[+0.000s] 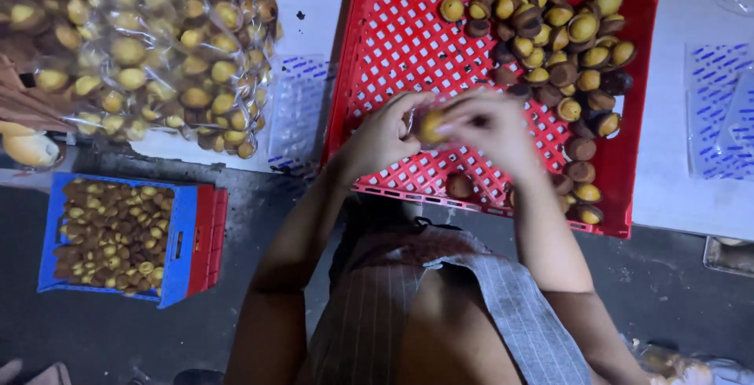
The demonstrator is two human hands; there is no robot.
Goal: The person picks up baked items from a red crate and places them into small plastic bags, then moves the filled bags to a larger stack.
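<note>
Gently cradle small round cake (430,126) between left hand (382,137) and right hand (496,130), fingers clamped lightly, above red crate (393,47).

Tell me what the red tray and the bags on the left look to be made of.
Red tray: seemingly rigid moulded plastic, given its even lattice of holes and dull sheen. Bags: thin clear plastic film, glossy and wrinkled, with small round cakes showing through.

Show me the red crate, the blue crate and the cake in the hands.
red crate (393,47), head view, bare lattice floor
blue crate (179,228), head view, right wall
cake (430,126), head view, yellow top
</note>
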